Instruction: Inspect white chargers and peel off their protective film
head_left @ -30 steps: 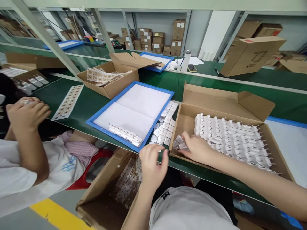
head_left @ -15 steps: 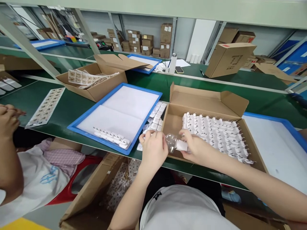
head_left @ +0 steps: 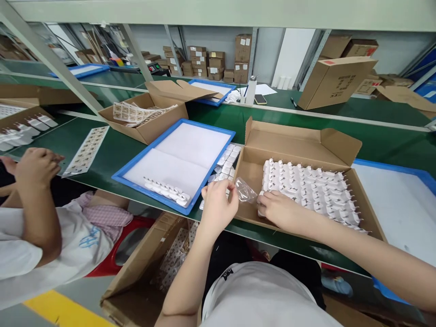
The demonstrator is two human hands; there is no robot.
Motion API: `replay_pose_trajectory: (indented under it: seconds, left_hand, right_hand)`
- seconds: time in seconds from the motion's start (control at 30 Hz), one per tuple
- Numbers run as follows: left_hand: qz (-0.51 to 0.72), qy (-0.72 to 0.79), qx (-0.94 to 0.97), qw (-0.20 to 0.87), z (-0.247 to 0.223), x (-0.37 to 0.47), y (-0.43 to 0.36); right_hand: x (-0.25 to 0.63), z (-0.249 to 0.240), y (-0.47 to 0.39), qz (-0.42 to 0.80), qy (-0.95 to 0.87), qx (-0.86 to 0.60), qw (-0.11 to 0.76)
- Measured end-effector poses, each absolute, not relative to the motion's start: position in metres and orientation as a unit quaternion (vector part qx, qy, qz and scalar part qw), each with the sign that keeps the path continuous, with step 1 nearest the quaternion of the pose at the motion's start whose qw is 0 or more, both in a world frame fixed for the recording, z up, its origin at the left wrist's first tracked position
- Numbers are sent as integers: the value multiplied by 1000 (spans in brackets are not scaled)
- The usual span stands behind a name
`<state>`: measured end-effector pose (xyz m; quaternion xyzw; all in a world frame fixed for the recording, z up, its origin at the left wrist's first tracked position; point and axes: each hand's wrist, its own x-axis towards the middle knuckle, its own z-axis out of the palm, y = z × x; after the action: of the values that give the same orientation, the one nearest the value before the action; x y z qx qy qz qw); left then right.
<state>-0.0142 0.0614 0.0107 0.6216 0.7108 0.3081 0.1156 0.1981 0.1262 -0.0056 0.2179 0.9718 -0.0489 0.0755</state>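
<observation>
One clear bag (head_left: 245, 192) pinched in the left hand (head_left: 218, 204); right hand (head_left: 279, 210) curls on one plug (head_left: 261, 212) in the box (head_left: 303, 136). Half a second ago both hands held bagged plug; now bag is off.

Factory packing line: green conveyor belt (head_left: 112, 150), stacked cartons (head_left: 218, 61), blue trays (head_left: 136, 179).

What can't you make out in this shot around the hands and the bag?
- Right hand, head view: its fingers cover whatever it grips.
- Bag in left hand: clear film, contents unreadable.
- Chargers: too small for detail.
- Floor box: cut off by the bottom edge.
</observation>
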Motion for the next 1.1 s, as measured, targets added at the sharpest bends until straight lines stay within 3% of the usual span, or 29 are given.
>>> replay_pose_trajectory:
  seconds: [0.4,0.63,0.77,0.93,1.0,1.1]
  left_hand:
    - [368,746,555,16,-25,2,41]
    - [471,830,287,-84,-52,-74,21]
    - [500,830,244,-24,-68,-90,27]
    - [603,771,195,56,-52,-85,12]
    - [649,720,200,140,-38,-77,-1]
    - [663,610,259,348,-21,-51,-15]
  right_hand:
    - [210,-11,131,-16,983,176,-55]
    - [217,-8,116,-35,980,164,-104]
    - [223,4,100,-51,975,175,-130]
    - [235,21,76,-135,932,245,-232]
    - [234,24,66,-186,902,273,-280]
    - [221,22,54,-265,865,277,-325]
